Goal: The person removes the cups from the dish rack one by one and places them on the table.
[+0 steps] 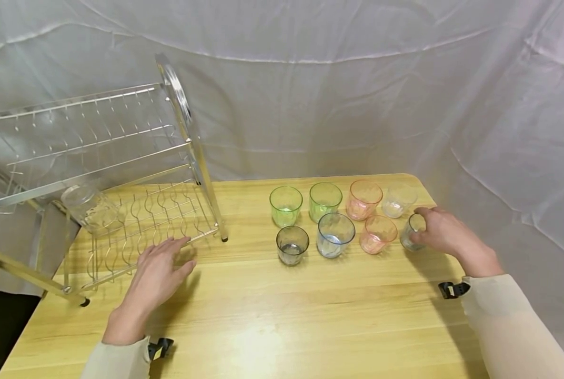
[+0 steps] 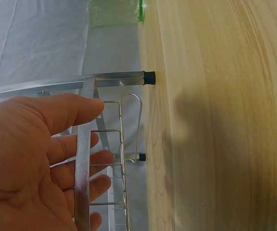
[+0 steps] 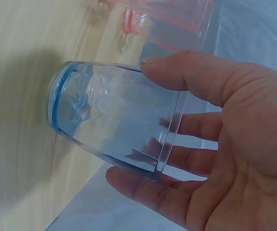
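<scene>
Over at the right end of the glasses, my right hand [image 1: 445, 234] grips a bluish drinking glass [image 3: 114, 115] near its rim, thumb on one side and fingers on the other. The base of this glass is toward the tabletop. A pink glass [image 3: 169, 21] stands close by. My left hand [image 1: 156, 276] lies at the front rail [image 2: 83, 168] of the metal dish rack's lower tier, its fingers [image 2: 102, 187] loosely extended past the rail and its thumb reaching over it. On that tier a clear glass [image 1: 90, 208] lies tilted at the left.
On the wooden table [image 1: 272, 310] stand two green glasses [image 1: 285, 206], pink ones [image 1: 378, 235], a clear one [image 1: 399, 202], a blue-rimmed one [image 1: 335, 235] and a dark grey one [image 1: 292, 246]. The two-tier rack [image 1: 201, 168] rises at left. A pale cloth [image 1: 310, 105] hangs behind.
</scene>
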Demonstrator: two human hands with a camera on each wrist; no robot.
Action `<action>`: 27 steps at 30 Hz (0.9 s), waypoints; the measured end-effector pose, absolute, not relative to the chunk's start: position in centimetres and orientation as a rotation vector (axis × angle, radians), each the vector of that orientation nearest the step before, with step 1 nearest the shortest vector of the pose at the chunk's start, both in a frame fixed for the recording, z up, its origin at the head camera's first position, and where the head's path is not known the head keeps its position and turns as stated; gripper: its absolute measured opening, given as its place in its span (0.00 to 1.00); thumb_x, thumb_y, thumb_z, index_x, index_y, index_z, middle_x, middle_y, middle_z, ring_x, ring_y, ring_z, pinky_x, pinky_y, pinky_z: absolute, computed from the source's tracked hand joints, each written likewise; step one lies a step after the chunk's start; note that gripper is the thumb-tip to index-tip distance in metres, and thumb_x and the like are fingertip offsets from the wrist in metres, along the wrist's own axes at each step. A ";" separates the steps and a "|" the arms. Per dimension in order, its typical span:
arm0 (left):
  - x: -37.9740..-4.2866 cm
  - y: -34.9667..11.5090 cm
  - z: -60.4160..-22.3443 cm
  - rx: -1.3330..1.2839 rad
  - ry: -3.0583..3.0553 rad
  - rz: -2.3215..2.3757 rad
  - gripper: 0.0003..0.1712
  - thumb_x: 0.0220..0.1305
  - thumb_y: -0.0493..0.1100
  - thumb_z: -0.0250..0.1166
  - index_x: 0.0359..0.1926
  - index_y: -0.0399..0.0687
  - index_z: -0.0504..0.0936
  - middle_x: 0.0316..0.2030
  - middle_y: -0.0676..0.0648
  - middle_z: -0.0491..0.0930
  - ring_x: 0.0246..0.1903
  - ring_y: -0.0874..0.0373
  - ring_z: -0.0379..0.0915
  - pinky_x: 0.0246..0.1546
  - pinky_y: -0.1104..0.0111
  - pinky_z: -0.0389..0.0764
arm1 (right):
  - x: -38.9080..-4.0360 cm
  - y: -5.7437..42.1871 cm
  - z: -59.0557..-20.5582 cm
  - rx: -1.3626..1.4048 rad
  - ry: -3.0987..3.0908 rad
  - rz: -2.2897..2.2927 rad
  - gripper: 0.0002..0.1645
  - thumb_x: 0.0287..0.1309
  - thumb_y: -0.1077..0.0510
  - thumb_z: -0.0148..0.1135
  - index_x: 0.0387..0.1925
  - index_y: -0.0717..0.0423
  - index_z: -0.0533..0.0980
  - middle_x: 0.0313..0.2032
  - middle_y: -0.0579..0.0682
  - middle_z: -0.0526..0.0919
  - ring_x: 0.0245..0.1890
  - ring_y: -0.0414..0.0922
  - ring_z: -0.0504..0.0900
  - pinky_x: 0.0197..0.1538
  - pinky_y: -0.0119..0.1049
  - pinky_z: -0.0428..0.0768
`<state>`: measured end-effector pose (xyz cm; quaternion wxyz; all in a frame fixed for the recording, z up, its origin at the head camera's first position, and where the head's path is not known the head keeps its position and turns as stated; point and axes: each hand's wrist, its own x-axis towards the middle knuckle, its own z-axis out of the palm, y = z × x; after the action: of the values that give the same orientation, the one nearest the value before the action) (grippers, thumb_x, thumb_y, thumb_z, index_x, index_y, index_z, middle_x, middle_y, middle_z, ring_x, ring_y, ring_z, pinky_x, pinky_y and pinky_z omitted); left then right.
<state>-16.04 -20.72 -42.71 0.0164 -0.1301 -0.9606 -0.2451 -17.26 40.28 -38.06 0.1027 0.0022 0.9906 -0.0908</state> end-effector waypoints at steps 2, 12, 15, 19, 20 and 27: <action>-16.0 -20.7 -42.7 -0.402 -2.986 -0.762 0.35 0.71 0.45 0.68 0.73 0.38 0.72 0.69 0.30 0.74 0.74 0.28 0.61 0.74 0.30 0.50 | -17.4 40.4 -38.2 0.003 2.917 -0.261 0.49 0.61 0.49 0.68 0.73 0.75 0.62 0.64 0.83 0.69 0.63 0.79 0.71 0.59 0.74 0.74; -15.9 -21.0 -42.8 -0.395 -2.977 -0.764 0.34 0.71 0.45 0.68 0.73 0.38 0.72 0.69 0.30 0.74 0.73 0.29 0.61 0.75 0.30 0.49 | -17.8 40.5 -38.0 0.012 2.894 -0.265 0.50 0.63 0.48 0.68 0.75 0.75 0.60 0.66 0.84 0.68 0.63 0.80 0.70 0.60 0.75 0.74; -15.8 -21.0 -42.8 -0.395 -2.981 -0.764 0.34 0.71 0.46 0.68 0.74 0.38 0.72 0.69 0.30 0.74 0.74 0.29 0.61 0.75 0.30 0.49 | -17.9 40.5 -38.0 0.002 2.888 -0.268 0.51 0.63 0.48 0.68 0.75 0.75 0.59 0.65 0.84 0.68 0.63 0.80 0.70 0.60 0.75 0.74; -15.8 -21.1 -42.7 -0.403 -2.990 -0.765 0.34 0.72 0.46 0.67 0.74 0.38 0.72 0.70 0.31 0.74 0.74 0.28 0.60 0.75 0.30 0.49 | -17.8 40.6 -38.1 -0.026 2.890 -0.272 0.51 0.62 0.48 0.67 0.74 0.75 0.59 0.64 0.84 0.70 0.62 0.80 0.72 0.60 0.74 0.74; -15.9 -21.1 -42.7 -0.411 -2.992 -0.762 0.34 0.72 0.46 0.67 0.74 0.38 0.72 0.70 0.31 0.74 0.74 0.28 0.60 0.75 0.30 0.50 | -17.7 40.6 -38.2 -0.031 2.892 -0.272 0.51 0.62 0.48 0.67 0.74 0.75 0.59 0.64 0.84 0.70 0.62 0.80 0.72 0.60 0.74 0.74; -16.1 -21.3 -42.1 -0.498 -3.032 -0.751 0.36 0.73 0.47 0.66 0.75 0.36 0.69 0.72 0.29 0.71 0.75 0.26 0.56 0.74 0.27 0.48 | -17.5 40.9 -38.5 -0.021 2.901 -0.276 0.48 0.62 0.49 0.67 0.73 0.74 0.61 0.63 0.84 0.70 0.61 0.80 0.72 0.57 0.74 0.75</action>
<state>-16.13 -21.32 -42.05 -0.0105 -0.1574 -0.9585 -0.2373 -17.47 40.89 -38.50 0.1136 -0.0073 0.9890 -0.0940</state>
